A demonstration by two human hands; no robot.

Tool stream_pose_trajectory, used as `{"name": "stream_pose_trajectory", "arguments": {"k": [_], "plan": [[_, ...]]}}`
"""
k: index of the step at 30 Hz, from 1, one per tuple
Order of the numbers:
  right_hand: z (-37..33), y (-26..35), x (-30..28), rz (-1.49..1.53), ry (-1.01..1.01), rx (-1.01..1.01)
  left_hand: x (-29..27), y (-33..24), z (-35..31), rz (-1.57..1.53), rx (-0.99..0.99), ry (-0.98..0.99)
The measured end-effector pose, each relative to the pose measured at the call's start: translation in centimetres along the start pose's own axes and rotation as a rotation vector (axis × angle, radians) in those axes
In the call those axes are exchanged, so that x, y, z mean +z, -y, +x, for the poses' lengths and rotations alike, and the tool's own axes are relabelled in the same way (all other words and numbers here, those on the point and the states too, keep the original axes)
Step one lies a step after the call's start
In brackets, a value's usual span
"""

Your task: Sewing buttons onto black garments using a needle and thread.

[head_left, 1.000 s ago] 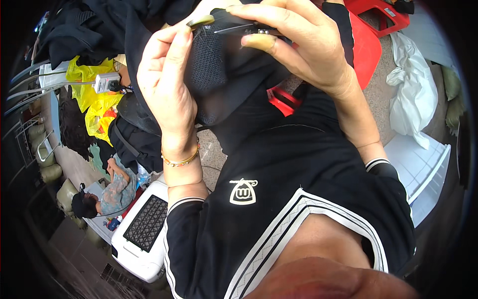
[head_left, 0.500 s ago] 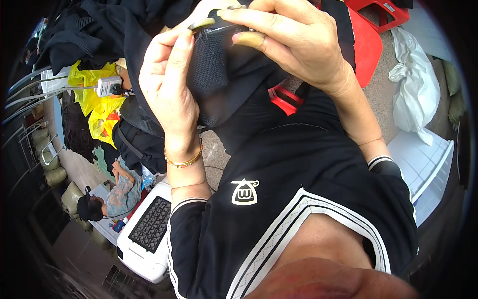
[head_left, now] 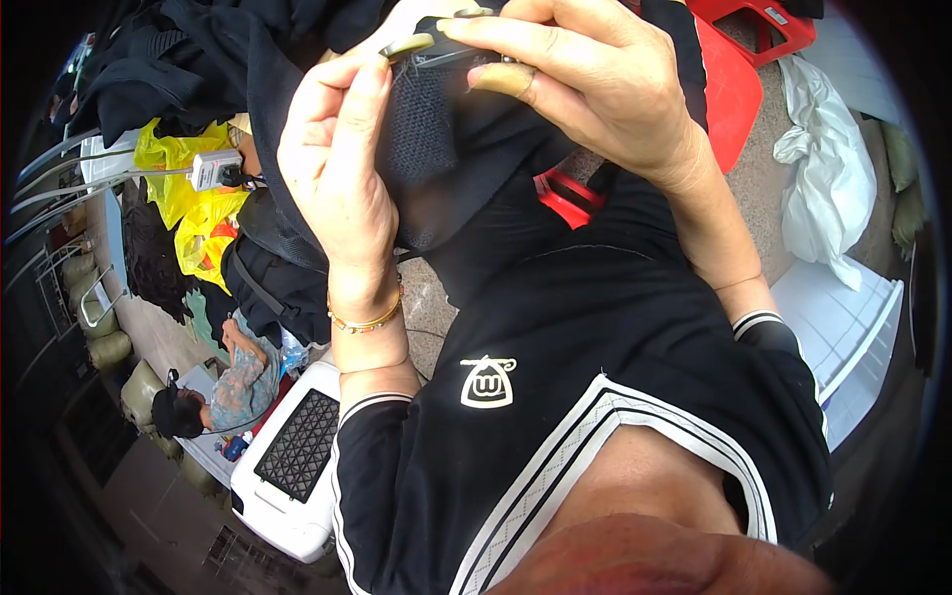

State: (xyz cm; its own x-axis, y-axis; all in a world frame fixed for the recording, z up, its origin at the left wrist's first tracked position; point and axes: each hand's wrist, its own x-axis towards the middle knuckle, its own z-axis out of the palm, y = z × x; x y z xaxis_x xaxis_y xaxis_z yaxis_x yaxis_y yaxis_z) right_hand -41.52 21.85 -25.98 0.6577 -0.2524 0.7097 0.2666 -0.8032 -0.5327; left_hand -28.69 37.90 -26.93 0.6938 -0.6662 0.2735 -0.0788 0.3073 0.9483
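Fabric under close handwork, head view: a black mesh knit (head_left: 421, 124) is hanging between the wearer's two raised hands at the upper centre of the view, its lower folds draping toward the lap. The left hand (head_left: 342, 164) is pinching the upper edge of the knit, thumb pressed against the fingers with hardly any gap, while a few pale loose threads (head_left: 412, 63) are standing out beside the fingertips. The right hand (head_left: 620, 94), its thumb wearing a tan wrap (head_left: 504, 79), is keeping thumb and forefinger in a narrow pinch around a slim dark implement (head_left: 451, 59), which is lying across the top of the knit; motion blur and the fingers are hiding its exact kind. Judged by its limp folds and open weave, the knit is probably behaving as a light, soft, slightly stretchy material, yielding rather than slipping, with its frayed threads being the part likeliest to snag or pull; the firmer upper edge, close to those threads, is offering the best hold, and the loose body is better being left to hang. Around the work, dark cloth (head_left: 188, 59) is lying heaped at upper left beside yellow plastic bags (head_left: 164, 174), and a red plastic stool (head_left: 732, 119) is standing beyond the right forearm
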Motion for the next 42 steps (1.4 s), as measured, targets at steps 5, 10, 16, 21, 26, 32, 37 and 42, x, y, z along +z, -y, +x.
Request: {"name": "stream_pose_trajectory", "arguments": {"k": [5,10,16,21,26,32,37,42], "plan": [[0.1,0.1,-0.2,0.035,0.005,0.005,-0.1,0.2,0.1,0.027,0.001,-0.014],[0.1,0.0,-0.3,0.02,0.01,-0.003,-0.1,0.1,0.0,0.01,-0.006,-0.006],[0.0,0.0,-0.2,-0.016,0.012,0.003,-0.1,0.1,0.0,0.038,0.002,0.001],[0.2,-0.1,0.0,0.002,0.007,-0.004,-0.1,0.1,-0.1,0.026,0.013,0.004],[0.4,-0.2,-0.1,-0.052,0.064,-0.01,0.0,0.1,-0.1,0.037,0.027,0.005],[0.9,0.4,-0.7,-0.112,0.086,-0.046,0.1,0.3,-0.1,0.025,0.044,0.012],[1.2,0.6,-1.0,-0.091,0.101,-0.027,0.4,0.3,-0.1,0.113,0.092,0.007],[1.1,0.6,-1.0,0.029,0.086,0.027,0.5,0.4,-0.2,0.152,0.11,-0.004]]}}
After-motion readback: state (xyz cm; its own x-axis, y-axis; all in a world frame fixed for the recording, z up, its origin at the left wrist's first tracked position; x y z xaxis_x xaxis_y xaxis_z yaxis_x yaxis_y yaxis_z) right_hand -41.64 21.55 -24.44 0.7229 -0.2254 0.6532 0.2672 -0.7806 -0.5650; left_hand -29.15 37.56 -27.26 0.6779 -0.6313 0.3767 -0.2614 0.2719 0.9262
